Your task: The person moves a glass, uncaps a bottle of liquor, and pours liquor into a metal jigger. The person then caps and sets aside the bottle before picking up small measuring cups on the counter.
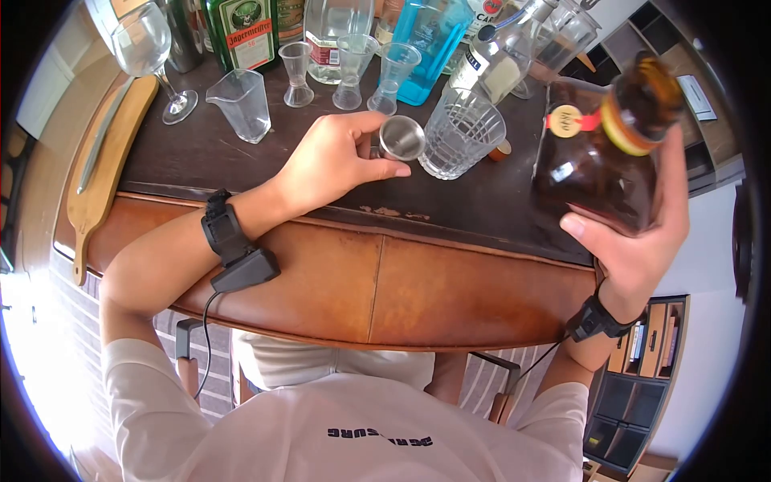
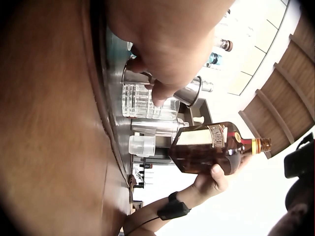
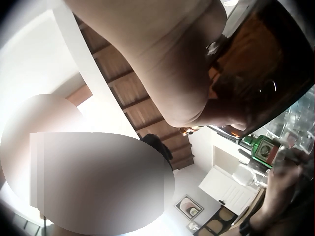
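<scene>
There are two hands point(image 1: 325, 165), three clear jiggers point(image 1: 349, 76), one metal jigger point(image 1: 401, 138), one square amber bottle point(image 1: 590, 181), one Jägermeister bottle point(image 1: 247, 34), one cut-glass tumbler point(image 1: 456, 136), one knife point(image 1: 104, 138), one cutting board point(image 1: 86, 207).

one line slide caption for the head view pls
The left hand holds a metal jigger beside a glass tumbler; the right hand grips a brown bottle.
</scene>
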Motion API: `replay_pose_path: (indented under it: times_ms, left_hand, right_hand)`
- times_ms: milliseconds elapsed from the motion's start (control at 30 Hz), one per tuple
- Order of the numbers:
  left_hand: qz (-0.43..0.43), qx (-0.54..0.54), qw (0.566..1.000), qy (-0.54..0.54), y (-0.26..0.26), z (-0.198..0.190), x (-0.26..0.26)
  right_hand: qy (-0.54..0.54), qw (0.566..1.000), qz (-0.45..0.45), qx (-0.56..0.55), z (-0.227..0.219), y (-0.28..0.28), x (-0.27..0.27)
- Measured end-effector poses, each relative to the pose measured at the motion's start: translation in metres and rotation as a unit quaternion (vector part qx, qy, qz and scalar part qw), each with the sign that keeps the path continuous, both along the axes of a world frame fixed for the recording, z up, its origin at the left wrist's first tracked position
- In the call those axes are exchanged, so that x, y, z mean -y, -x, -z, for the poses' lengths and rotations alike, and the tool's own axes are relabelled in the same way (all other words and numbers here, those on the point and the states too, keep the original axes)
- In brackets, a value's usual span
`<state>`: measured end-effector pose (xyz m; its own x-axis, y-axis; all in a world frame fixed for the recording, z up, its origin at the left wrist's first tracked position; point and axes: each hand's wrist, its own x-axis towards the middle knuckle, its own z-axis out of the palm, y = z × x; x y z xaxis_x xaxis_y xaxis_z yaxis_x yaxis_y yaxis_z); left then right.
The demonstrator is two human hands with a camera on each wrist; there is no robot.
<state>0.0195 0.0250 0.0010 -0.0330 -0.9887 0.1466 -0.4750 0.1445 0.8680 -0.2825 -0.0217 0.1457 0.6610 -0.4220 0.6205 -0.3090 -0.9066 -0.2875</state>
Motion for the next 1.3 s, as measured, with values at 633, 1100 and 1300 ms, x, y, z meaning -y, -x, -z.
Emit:
replay_pose_path:
  times_ms: [633,1100,1300]
  left_hand:
    - [-0.141,-0.245,0.959,0.026,-0.014,0.021,-0.005]
    - [0.123,-0.244,0.954,0.12,0.016,0.018,-0.032]
    - [0.11,-0.154,0.979,0.07,0.014,0.007,-0.036]
  right_hand:
    - [-0.317,0.924,-0.206,0.06,0.085,-0.049,-0.003]
    - [-0.047,0.99,-0.104,-0.083,0.066,-0.042,0.01]
    - [-0.118,0.981,-0.104,-0.112,0.015,-0.003,0.069]
